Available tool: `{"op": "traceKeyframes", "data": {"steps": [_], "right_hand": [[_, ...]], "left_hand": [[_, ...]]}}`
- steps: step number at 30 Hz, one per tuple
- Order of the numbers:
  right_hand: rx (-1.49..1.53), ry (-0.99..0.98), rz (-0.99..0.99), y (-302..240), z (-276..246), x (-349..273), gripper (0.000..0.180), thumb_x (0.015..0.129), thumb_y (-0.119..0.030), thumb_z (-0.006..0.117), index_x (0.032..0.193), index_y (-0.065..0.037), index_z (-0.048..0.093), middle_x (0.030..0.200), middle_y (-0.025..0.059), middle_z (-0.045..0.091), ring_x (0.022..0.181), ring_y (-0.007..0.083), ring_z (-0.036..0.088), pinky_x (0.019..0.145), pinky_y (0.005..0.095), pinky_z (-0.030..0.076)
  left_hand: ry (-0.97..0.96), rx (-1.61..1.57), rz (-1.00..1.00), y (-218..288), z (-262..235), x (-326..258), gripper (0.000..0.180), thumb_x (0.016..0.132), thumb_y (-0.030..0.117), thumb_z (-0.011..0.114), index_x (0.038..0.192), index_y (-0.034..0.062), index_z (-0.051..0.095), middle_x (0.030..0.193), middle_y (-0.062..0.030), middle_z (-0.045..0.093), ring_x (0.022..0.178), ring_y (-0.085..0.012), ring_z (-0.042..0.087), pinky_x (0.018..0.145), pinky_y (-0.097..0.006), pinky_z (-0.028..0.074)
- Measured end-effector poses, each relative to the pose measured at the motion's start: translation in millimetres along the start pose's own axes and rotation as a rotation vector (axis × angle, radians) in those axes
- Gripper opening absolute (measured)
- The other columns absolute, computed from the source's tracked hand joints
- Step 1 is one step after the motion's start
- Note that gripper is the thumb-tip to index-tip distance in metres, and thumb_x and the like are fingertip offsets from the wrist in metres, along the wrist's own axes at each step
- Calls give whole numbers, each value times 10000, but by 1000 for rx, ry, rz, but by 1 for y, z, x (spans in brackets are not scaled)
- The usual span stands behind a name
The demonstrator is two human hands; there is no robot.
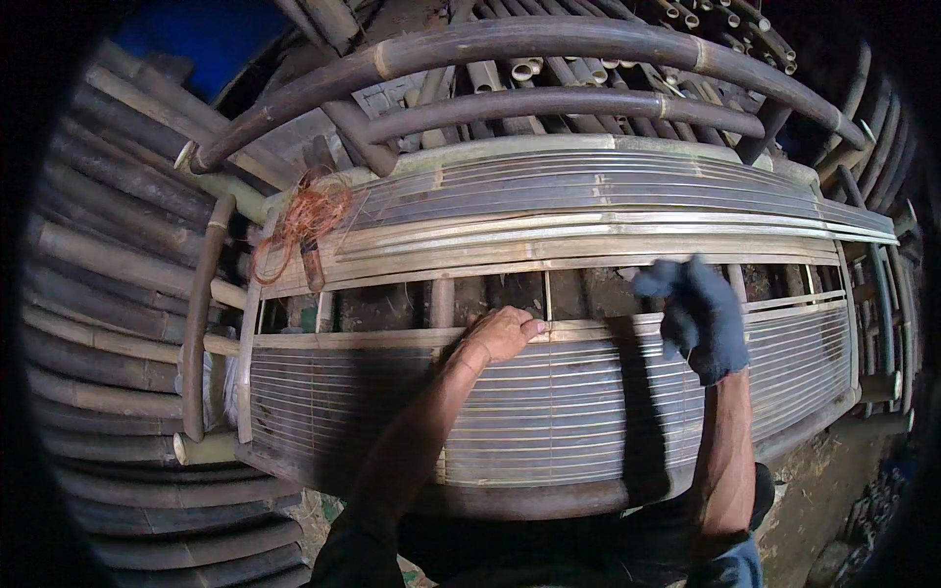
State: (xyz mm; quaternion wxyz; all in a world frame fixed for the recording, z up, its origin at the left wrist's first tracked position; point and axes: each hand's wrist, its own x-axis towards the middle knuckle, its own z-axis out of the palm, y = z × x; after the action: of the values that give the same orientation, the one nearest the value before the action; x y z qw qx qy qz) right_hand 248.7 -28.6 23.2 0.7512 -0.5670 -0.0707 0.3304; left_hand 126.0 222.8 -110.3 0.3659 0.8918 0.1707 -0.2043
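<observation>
A bamboo bench seat (588,451) of narrow dark slats lies before me, with a long gap across its middle. My bare left hand (502,333) is at the near edge of that gap, fingers closed on a pale bamboo slat (412,338) where a thin upright strip (548,294) meets it. My right hand (694,318), in a dark blue-grey glove, is raised over the gap to the right. Its fingers are bent inward; whatever they may hold cannot be made out. Loose pale bamboo slats (588,251) lie along the gap's far side.
A tangle of orange-brown twine (312,211) rests at the seat's far left, with a wooden handle (312,265) beneath it. Curved bamboo rails (549,39) rise behind the seat. Dark bamboo poles (108,343) line the left; cut poles (578,73) are stacked behind.
</observation>
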Motion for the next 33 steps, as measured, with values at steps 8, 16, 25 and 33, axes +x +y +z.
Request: {"op": "traceKeyframes", "data": {"steps": [8, 16, 25, 33], "right_hand": [[-1575, -297, 38, 95, -9, -42, 390, 968, -369, 466, 957, -72, 717, 911, 235, 682, 859, 438, 653, 790, 510, 524], [-977, -374, 0, 113, 76, -80, 401, 1004, -320, 448, 1145, -17, 670, 995, 247, 694, 897, 397, 678, 828, 424, 531], [-990, -92, 107, 135, 7, -113, 504, 996, -456, 430, 1102, -34, 684, 993, 273, 668, 948, 465, 623, 825, 467, 516], [-885, 97, 126, 110, -20, -209, 528, 965, -407, 537, 1311, -8, 548, 1320, 275, 547, 1241, 412, 521, 1029, 428, 439]], "left_hand": [[184, 102, 96, 4, 8, -16, 415, 989, 459, 466, 1012, 130, 718, 931, -120, 701, 953, -332, 634, 923, -489, 331], [279, 130, 149, 4, 17, -18, 368, 978, 432, 493, 996, 143, 720, 963, -82, 700, 993, -301, 604, 942, -471, 327], [559, -37, 214, 2, 17, -13, 231, 921, 270, 593, 1049, 109, 698, 1124, -99, 644, 1129, -310, 556, 987, -496, 350], [435, 61, 855, 182, 99, 30, 272, 827, 138, 702, 1096, 95, 700, 1137, -75, 598, 1083, -282, 533, 963, -403, 434]]}}
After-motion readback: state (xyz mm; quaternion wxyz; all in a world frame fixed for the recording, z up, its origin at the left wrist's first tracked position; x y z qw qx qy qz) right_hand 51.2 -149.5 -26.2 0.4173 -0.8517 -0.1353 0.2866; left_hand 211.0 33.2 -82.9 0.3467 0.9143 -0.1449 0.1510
